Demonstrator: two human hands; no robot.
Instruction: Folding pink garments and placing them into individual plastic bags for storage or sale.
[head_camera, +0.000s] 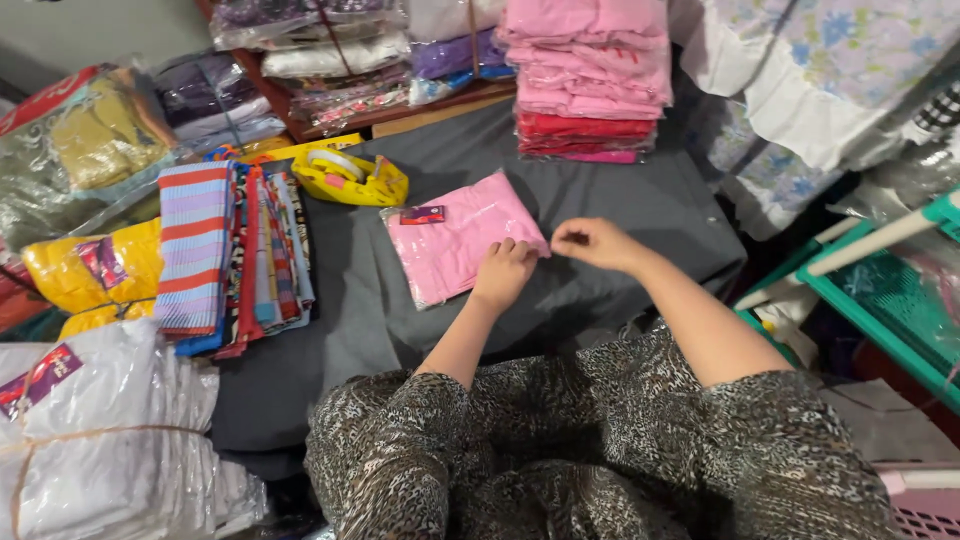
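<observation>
Nearest the camera, a lap covered in dark patterned fabric (600, 450) is seen, with both forearms reaching forward over it. The left hand (503, 272) is laid knuckles-up, fingers curled, on the near right corner of a pink folded garment in a clear plastic bag (455, 245), pressing it down rather than gripping it. Just beside it, at three o'clock, the right hand (592, 242) is held with fingertips pinched together at the bag's corner edge; whether a flap or a strip of tape is caught between them cannot be told. The bag lies flat on the dark grey surface (640, 200), tilted, with a small dark tag (423, 214) at its far left corner. For the step to be done well, it is judged that the packet should be kept pinned by the left hand while the corner is drawn taut and smoothed, so that no wrinkle is trapped. At eleven o'clock from the bag a yellow tape dispenser (350, 178) is set within reach. Farther out, striped folded cloths (200, 250) lie at nine o'clock, and a stack of pink and red folded garments (588, 80) stands at one o'clock.
</observation>
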